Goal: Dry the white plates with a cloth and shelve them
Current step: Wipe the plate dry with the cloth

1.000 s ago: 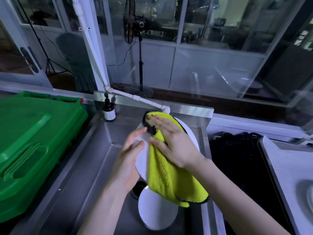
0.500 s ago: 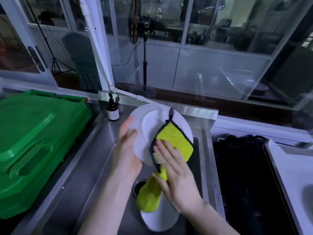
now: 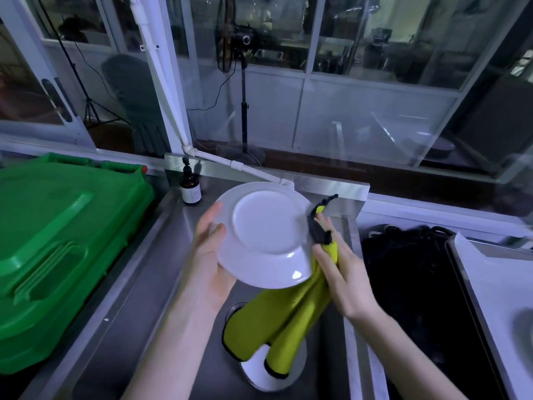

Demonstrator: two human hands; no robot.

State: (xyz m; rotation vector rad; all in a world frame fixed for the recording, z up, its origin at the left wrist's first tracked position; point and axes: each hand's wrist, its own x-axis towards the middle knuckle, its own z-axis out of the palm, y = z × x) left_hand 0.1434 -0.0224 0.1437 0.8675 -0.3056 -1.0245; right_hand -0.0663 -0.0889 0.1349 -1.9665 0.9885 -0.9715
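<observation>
Clamped on the near-left rim of the white plate point(image 3: 265, 226), my left hand point(image 3: 209, 255) has its thumb on the side facing me and its fingers behind. That plate is tilted up above the sink point(image 3: 161, 284), with its underside and foot ring turned toward me. Across the plate from that grip, my right hand point(image 3: 340, 275) holds the yellow-green cloth point(image 3: 291, 319), fingers and thumb closed on it at the plate's right rim. A dark-edged corner of the cloth sticks up past my fingertips, and the rest hangs in two folds below both hands. Under the hanging cloth a second white plate point(image 3: 259, 373) lies in the sink bottom, partly hidden by it. Beyond my left grip a small brown bottle point(image 3: 190, 187) stands at the sink's back corner, and a green plastic lid point(image 3: 57, 241) lies further out on that side. Past my right grip sits a black bag point(image 3: 418, 284), then a pale tray point(image 3: 490, 284).
</observation>
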